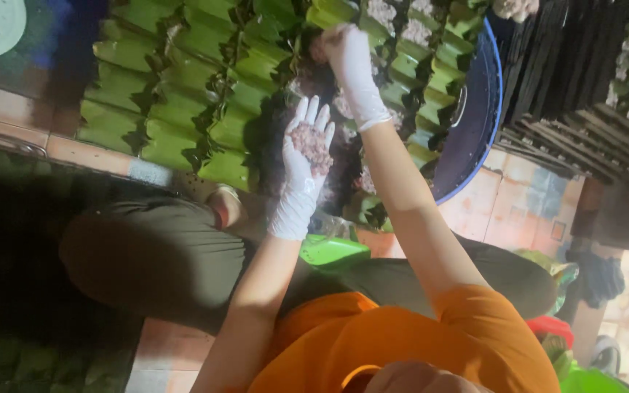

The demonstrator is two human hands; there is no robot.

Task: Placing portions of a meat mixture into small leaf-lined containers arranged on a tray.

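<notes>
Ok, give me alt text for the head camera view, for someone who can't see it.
A person's white-gloved left hand holds a small pinkish patch of minced filling in its open palm, while the gloved right hand reaches into rows of folded green leaves on a blue tray. The person wears an orange shirt.

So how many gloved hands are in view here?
2. The left white-gloved hand lies palm up with a pinkish minced filling on it; the right white-gloved hand reaches over the folded green leaf strips. None seem hidden.

Gloved left hand (pixel 307 149) lies open, palm up, cupping pinkish minced filling (pixel 311 144). Just beyond it, the gloved right hand (pixel 349 62) pinches filling above folded banana-leaf cups (pixel 183 94).
</notes>
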